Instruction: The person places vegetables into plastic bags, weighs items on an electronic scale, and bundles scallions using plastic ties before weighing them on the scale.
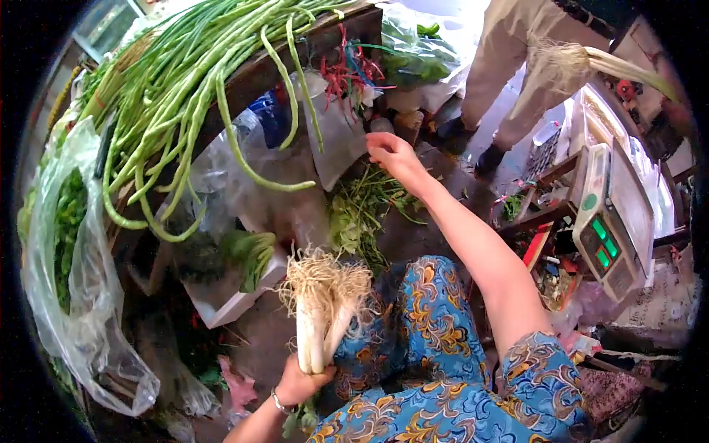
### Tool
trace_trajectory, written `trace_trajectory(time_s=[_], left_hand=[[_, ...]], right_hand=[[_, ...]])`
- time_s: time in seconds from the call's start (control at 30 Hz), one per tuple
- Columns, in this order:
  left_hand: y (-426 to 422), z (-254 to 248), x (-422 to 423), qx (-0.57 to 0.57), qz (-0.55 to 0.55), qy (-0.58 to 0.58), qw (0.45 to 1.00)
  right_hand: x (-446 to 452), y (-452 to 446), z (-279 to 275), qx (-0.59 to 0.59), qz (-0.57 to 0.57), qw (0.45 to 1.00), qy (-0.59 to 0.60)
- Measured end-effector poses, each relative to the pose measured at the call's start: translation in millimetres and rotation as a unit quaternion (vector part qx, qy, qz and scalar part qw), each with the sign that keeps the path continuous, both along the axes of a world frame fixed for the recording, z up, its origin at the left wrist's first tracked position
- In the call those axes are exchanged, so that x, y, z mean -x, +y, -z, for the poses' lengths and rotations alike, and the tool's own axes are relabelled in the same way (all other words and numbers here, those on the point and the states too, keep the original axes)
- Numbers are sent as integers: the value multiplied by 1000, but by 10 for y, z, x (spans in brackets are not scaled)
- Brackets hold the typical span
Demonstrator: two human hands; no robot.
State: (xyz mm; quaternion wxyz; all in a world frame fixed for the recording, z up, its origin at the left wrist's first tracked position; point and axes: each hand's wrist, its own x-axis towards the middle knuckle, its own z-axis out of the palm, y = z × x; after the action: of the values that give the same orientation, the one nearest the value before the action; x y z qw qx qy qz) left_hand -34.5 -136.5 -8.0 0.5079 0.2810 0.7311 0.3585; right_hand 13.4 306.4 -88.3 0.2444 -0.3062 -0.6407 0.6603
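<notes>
While the L hand has its fingers wrapped snugly round the white stalks of a leek bunch, roots up, on the near side around the middle, the R hand is stretched out farther away. Its fingers are partly curled, thumb close to the index, right by the edge of a plastic bag; can't rly tell from this angle if it's pinching that or is just next to it. Red ties hang a bit farther off. Loose leafy greens lie below, approx center. Over on the L, a pile of yardlong beans droops down, w/ a clear bag nearer. On the R there's a digital scale w/ green digits, & farther back another person's legs in beige trousers.
</notes>
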Motion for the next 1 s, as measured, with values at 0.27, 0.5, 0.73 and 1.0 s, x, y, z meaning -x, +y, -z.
trace_trajectory(time_s=[0.27, 0.5, 0.73, 1.0], left_hand=[[65, 33, 98, 49, -19, 22, 998], [157, -52, 62, 48, -41, 19, 998], [141, -111, -65, -10, 4, 33, 999], [-153, -195, -274, -99, 27, 72, 992]], right_hand=[[1150, 551, 768, -80, 110, 988, 68], [766, 175, 658, 23, 28, 993, 110], [-184, -764, -267, -22, 18, 991, 130], [-547, -1165, -1011, -21, 53, 989, 135]])
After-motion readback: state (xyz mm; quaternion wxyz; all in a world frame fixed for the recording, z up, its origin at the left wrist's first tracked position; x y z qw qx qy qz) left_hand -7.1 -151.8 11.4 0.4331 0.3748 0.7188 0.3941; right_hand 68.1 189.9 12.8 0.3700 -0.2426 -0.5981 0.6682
